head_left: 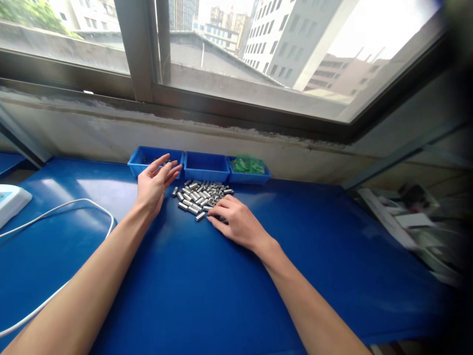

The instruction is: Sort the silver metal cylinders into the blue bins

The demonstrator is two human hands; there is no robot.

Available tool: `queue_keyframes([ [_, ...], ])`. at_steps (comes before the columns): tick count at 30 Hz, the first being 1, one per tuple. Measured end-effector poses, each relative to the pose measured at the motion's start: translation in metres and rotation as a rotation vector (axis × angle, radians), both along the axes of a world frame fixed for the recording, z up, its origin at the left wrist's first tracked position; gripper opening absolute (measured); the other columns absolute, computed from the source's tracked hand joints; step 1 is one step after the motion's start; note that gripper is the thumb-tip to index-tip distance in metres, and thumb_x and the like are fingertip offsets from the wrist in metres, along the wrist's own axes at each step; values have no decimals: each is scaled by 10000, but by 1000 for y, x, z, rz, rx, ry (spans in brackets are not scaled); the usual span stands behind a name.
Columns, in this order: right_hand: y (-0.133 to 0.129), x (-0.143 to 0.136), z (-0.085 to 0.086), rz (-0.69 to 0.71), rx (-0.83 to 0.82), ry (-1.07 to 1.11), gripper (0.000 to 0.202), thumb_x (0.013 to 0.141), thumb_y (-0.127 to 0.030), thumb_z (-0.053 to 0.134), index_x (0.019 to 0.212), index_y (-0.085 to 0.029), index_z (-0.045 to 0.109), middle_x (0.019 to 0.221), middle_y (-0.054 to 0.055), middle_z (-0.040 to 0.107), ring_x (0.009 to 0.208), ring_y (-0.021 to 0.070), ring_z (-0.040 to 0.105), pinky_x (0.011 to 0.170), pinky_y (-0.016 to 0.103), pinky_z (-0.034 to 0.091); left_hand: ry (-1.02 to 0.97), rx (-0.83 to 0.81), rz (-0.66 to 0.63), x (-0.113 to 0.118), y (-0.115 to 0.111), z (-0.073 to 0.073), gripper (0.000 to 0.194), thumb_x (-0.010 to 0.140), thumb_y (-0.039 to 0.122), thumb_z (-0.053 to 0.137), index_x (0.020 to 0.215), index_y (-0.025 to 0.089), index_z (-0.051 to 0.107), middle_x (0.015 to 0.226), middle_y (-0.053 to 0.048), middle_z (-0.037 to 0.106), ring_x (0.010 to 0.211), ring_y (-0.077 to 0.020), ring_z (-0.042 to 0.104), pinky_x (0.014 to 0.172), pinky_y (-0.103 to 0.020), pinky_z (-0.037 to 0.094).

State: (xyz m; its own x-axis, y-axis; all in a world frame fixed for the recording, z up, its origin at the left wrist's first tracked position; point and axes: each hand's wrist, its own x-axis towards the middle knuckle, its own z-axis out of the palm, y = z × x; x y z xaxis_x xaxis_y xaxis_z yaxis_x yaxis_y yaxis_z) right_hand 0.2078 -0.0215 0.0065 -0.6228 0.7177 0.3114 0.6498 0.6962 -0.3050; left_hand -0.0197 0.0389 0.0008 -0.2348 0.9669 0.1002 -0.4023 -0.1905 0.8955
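Observation:
My left hand (153, 182) is raised at the front of the left blue bin (138, 167), palm turned to the right, fingers stretched and apart. A few small pieces show in that bin behind the fingers. On the table in front of the bins lies a loose pile of short silvery metal pieces (197, 195). My right hand (236, 219) is bent over the right front side of the pile, with its fingertips down among the pieces. Some of them show between the thumb and the curled fingers; the hand covers the rest there.
The middle blue bin (207, 174) adjoins the left one, and the right blue bin (251, 178) holds green bagged items (247, 165). A white cable (88, 199) loops across the left of the blue table (192, 296) near a white device (13, 202). A window stands behind.

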Motion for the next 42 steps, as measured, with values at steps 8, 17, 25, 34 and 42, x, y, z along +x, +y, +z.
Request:
queue_keyframes([
  [8, -3, -1, -1, -55, 29, -24, 93, 875, -145, 617, 852, -191, 695, 848, 72, 701, 845, 210, 603, 779, 334, 476, 264, -42, -128, 13, -10, 1, 349, 788, 371, 721, 1026, 117, 719, 911, -113, 761, 802, -204, 737, 812, -327, 579],
  [17, 0, -1, 3, -324, -206, 525, 30, 781, -221, 694, 794, -209, 718, 779, 15, 729, 676, 162, 634, 656, 302, 496, 439, 51, -171, 18, -18, 7, 322, 829, 393, 677, 1026, 144, 730, 865, -86, 759, 771, -197, 723, 785, -314, 562],
  [25, 13, 2, -3, -366, -670, 1183, 262, 639, -305, 859, 792, -197, 675, 806, 5, 714, 737, 136, 630, 666, 255, 486, 502, 94, -438, 27, -28, 15, 354, 834, 397, 695, 1089, 152, 722, 914, -87, 771, 874, -226, 727, 800, -301, 559],
  [34, 12, -2, -7, -337, -713, 1238, 333, 647, -287, 877, 826, -208, 607, 832, 9, 749, 805, 157, 690, 778, 278, 509, 632, 212, -574, 34, -32, 6, 382, 823, 363, 715, 1143, 156, 714, 905, -72, 754, 809, -190, 710, 739, -268, 561],
  [42, 8, -5, -5, -296, -659, 1036, 291, 718, -369, 830, 793, -203, 604, 805, 12, 738, 811, 189, 712, 783, 309, 538, 602, 171, -536, 34, -28, -1, 313, 772, 418, 768, 919, 145, 728, 872, -82, 758, 801, -207, 720, 712, -266, 559],
])
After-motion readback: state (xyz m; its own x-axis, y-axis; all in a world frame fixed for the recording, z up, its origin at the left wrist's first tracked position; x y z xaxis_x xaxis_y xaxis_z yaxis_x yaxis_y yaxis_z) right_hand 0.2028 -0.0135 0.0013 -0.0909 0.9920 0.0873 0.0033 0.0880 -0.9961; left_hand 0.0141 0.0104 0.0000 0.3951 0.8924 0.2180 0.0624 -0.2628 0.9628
